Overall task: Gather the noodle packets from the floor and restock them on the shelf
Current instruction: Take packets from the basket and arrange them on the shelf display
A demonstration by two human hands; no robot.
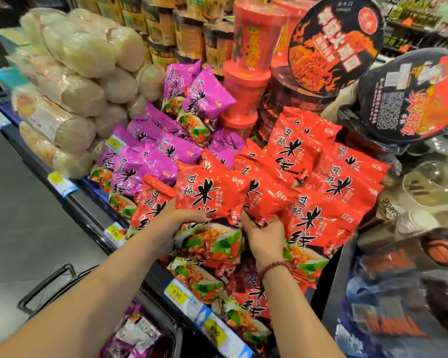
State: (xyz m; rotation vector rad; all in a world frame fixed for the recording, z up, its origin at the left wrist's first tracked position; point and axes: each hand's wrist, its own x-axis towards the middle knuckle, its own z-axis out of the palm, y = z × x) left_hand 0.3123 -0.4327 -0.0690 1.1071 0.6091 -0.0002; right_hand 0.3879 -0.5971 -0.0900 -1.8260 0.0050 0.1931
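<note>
1. Basket (49, 285), at 7 o'clock in the view, below the shelf (88, 209): blurred purple-and-white packs (137, 334) are held inside. It is judged to be the carrier for gathered stock.
2. Pale noodle bundles (75, 60), at 10 o'clock: these are stacked on their sides with the round ends facing outward.
3. Purple packets (150, 156), at 9 o'clock of centre: they are overlapped face up, so that the print can be read from the aisle.
4. Left hand (188, 215): the fingers are curled under the lower edge of a red noodle packet (210, 189). The packet is gripped face up over the front row, at 12 o'clock from the hand, and is judged to be in the course of being set down.
5. Right hand (263, 233): it is closed round the lower end of a second red packet (267, 200), which touches the first at its 3 o'clock side.
6. Red packet pile (334, 182), at 3 o'clock: the packets are shingled in matching orientation above the yellow price tags (176, 293).
7. Red cups (246, 81) and black bowls (334, 40), at 12 to 2 o'clock: these are stacked behind the packets.
</note>
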